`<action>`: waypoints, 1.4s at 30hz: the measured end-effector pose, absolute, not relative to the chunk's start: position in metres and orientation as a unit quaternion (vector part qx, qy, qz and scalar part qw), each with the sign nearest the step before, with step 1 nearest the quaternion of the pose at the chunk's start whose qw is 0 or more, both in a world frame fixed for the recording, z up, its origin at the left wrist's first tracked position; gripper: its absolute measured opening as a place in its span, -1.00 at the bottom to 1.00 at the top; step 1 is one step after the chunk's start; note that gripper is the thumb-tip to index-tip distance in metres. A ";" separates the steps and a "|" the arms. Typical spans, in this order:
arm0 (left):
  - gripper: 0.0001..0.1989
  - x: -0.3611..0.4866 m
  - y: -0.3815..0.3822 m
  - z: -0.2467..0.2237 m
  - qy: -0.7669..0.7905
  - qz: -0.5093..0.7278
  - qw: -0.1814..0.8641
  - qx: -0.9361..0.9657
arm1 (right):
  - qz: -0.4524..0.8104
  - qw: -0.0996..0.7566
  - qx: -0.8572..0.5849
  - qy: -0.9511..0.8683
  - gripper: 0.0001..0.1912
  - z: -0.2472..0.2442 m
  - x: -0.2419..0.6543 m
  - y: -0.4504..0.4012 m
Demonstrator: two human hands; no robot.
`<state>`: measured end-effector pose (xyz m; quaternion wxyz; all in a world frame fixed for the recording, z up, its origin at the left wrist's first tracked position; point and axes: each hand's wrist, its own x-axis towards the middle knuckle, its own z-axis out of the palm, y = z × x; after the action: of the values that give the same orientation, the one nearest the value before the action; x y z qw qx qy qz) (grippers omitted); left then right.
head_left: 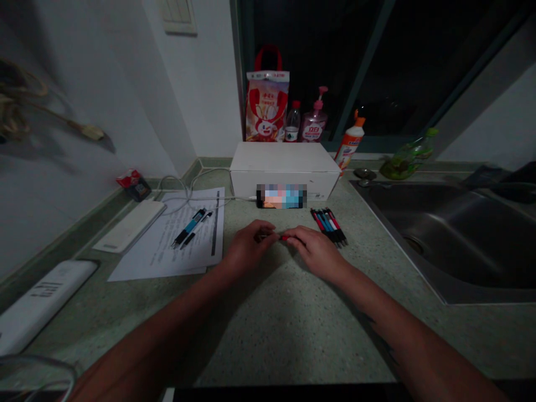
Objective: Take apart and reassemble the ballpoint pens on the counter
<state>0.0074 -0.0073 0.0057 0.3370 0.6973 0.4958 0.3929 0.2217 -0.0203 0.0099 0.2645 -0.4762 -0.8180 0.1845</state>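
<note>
Over the middle of the counter, my left hand [250, 244] and my right hand [315, 248] meet fingertip to fingertip. Between them is a small pen [285, 238] with a red part and a dark part showing; the rest is covered by my fingers. Both hands are closed, the right pinching the red part and the left at the other end. Just right of my right hand lies a row of several pens [329, 226] in red, blue, white and black. Left of my left hand, a few blue and black pens [190, 228] rest on printed sheets [167, 262].
A phone [281, 197] with a blurred screen leans on a white box [287, 159], its cable running left. Bottles [314, 125] and a bag [267, 106] stand behind. At right is a steel sink [460, 234]; at left, a white slab [132, 225] and a power strip [46, 301].
</note>
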 end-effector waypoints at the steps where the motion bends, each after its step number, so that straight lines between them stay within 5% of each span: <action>1: -0.93 0.008 -0.007 0.006 0.503 0.389 0.347 0.689 | 0.182 0.265 -0.476 -0.819 -0.78 0.010 0.222 -0.020; 33: -0.92 0.007 -0.008 0.011 0.529 0.367 0.363 0.674 | 0.193 0.273 -0.480 -0.811 -0.77 0.012 0.223 -0.019; 42: -0.95 0.005 -0.008 0.010 0.509 0.396 0.251 0.722 | 0.311 0.323 -0.491 -0.747 -0.77 0.010 0.229 -0.013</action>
<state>0.0050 -0.0079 0.0095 0.2513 0.7219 0.5092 0.3955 0.2288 -0.0127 0.0100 0.3228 -0.4906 -0.7474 0.3107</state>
